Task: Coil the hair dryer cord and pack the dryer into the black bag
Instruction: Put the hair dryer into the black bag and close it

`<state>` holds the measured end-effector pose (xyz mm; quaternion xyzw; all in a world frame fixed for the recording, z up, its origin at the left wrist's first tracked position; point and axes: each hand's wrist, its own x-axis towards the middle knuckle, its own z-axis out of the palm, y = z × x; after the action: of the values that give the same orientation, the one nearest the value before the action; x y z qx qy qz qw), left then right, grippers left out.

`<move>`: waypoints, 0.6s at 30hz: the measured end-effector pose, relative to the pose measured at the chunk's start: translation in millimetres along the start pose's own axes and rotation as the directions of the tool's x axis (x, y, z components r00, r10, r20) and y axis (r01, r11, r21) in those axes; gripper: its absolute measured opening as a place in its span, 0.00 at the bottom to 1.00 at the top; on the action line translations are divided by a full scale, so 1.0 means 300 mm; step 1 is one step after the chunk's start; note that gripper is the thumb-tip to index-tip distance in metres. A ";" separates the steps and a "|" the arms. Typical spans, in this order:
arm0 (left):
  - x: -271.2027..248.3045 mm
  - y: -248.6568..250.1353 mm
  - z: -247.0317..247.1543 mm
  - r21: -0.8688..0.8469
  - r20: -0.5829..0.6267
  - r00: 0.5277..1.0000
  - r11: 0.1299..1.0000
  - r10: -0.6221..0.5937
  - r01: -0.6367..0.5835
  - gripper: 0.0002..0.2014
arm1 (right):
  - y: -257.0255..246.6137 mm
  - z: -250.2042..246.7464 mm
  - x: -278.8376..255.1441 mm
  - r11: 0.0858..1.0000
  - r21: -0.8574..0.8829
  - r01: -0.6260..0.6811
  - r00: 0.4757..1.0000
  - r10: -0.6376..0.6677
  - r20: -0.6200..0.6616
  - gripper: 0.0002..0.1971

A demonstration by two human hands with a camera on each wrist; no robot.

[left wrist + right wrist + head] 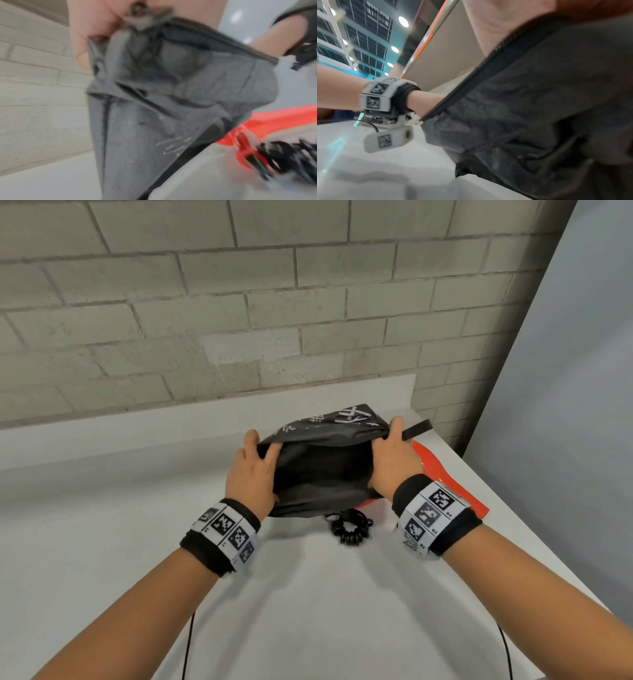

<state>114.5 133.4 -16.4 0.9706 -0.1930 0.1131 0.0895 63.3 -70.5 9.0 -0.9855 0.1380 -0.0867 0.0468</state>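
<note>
A white table (pixel 120 508) stands against a grey brick wall (pixel 205 302); a plain grey panel (pixel 565 371) closes off the right side.

The black bag (pixel 322 470) is held up above the far right part of the table, its open zippered mouth turned toward the person. White lettering (pixel 352 416) marks its far face, and a short black strap (pixel 418 429) projects from its right end.

The left hand (pixel 251 474) grips the left end of the bag mouth — thumb on the outer face, fingers curled over the edge into the opening. The right hand (pixel 394 463) grips the right end in the same manner, thumb on top beside the strap. The bag mouth is stretched between the two hands.

The orange-red hair dryer (pixel 455 484) lies on the table under and to the right of the bag, mostly hidden by the bag and the right wrist. Its black spiral cord (pixel 349 527) lies bunched on the table just below the bag's lower edge — outside the bag.

Each wrist carries a black band with white coded markers (pixel 431 508).

The left wrist view is blurred.
</note>
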 end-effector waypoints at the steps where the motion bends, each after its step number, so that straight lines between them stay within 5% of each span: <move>1: -0.011 0.000 0.016 0.006 0.026 0.998 0.999 0.052 -0.052 0.45 | 0.003 0.004 0.012 1.000 0.009 -0.022 1.000 0.022 0.015 0.20; 4: -0.025 0.005 0.019 -0.144 0.079 0.959 0.955 0.272 -0.259 0.28 | 0.012 0.011 0.042 0.998 0.064 -0.024 0.996 0.019 0.081 0.30; 6: -0.017 -0.011 0.008 -0.172 0.118 0.948 0.947 0.294 -0.273 0.20 | 0.021 0.009 0.052 0.994 0.098 0.044 0.991 -0.056 0.123 0.35; 9: 0.008 -0.055 0.013 -0.148 0.078 0.995 0.988 0.066 -0.054 0.18 | 0.034 0.008 0.048 0.973 0.136 0.184 0.963 -0.207 0.176 0.29; 12: 0.038 -0.093 0.000 -0.150 0.069 0.986 0.975 -0.154 0.163 0.24 | 0.052 0.019 0.043 0.928 0.279 0.246 0.913 -0.319 0.254 0.32; 15: 0.059 -0.119 -0.007 -0.160 0.231 0.952 0.957 -0.203 0.243 0.40 | 0.071 0.035 0.057 0.893 0.405 0.196 0.906 -0.322 0.273 0.24; 18: 0.060 -0.125 -0.007 -0.233 0.306 0.938 0.942 -0.164 0.241 0.36 | 0.090 0.054 0.067 0.823 0.550 0.142 0.938 -0.289 0.190 0.14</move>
<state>145.2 161.6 -14.7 0.9704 -0.1156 -0.0636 0.2021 78.2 -100.8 -6.9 -0.9461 -0.0122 0.0067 0.3235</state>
